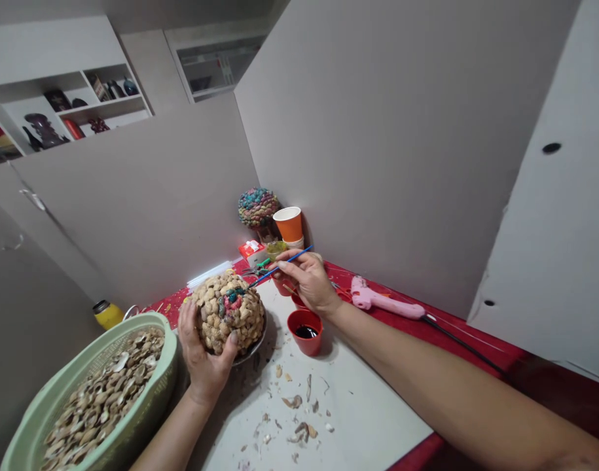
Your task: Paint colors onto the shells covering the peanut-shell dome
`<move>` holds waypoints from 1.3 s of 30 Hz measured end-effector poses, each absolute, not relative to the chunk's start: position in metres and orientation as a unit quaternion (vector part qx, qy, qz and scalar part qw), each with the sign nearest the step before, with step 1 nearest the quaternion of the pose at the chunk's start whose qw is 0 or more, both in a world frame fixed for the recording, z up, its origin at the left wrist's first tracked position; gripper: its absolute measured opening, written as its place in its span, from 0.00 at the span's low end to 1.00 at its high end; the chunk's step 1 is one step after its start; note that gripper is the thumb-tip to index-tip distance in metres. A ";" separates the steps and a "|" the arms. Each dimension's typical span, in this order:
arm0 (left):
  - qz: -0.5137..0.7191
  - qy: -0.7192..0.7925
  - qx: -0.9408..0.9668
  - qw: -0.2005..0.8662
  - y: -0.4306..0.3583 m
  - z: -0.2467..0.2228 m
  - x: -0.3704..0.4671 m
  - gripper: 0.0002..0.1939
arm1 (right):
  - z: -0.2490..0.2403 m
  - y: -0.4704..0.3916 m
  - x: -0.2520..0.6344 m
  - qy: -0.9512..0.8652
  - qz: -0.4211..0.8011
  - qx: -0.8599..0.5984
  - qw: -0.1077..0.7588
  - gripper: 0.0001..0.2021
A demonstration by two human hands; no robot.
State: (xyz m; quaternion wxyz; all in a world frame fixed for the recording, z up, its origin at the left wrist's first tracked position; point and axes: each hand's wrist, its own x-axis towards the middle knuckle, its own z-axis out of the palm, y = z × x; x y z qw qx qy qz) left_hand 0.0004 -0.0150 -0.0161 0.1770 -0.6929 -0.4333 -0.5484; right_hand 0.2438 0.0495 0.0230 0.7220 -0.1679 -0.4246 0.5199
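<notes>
A ball covered in tan nutshells (230, 333) rests in a shallow bowl (260, 341), with a small patch of teal, pink and grey paint near its top. My left hand (203, 360) curves round its near left side, thumb in front, steadying it. Between the fingers of my right hand (309, 278) is a thin blue paintbrush (292, 258), its tip at the teal shells. Below that hand stands a red cup (306, 343) with dark liquid. More red cups sit behind it, partly hidden by my hand.
A green basket (169, 366) of loose shells stands at left. Shell scraps litter the white board (363, 418). A pink glue gun (387, 304) lies at right with its cord. Behind are an orange cup (289, 227), a painted shell ball (257, 208) and a yellow bottle (107, 315).
</notes>
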 end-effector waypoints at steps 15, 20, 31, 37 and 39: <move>-0.546 -0.431 -0.696 0.178 -0.016 -0.017 0.000 0.44 | 0.022 0.055 0.247 -0.377 0.569 -0.147 0.715 0.12; -0.543 -0.431 -0.699 0.177 -0.015 -0.017 -0.001 0.45 | 0.023 0.054 0.247 -0.369 0.576 -0.150 0.714 0.12; -0.544 -0.425 -0.700 0.183 -0.014 -0.017 0.001 0.44 | 0.020 0.056 0.246 -0.334 0.594 -0.135 0.719 0.14; -0.540 -0.428 -0.700 0.188 -0.012 -0.018 0.000 0.45 | 0.021 0.055 0.245 -0.331 0.595 -0.132 0.720 0.15; -0.539 -0.429 -0.701 0.188 -0.012 -0.018 0.000 0.45 | 0.022 0.054 0.246 -0.333 0.594 -0.131 0.720 0.14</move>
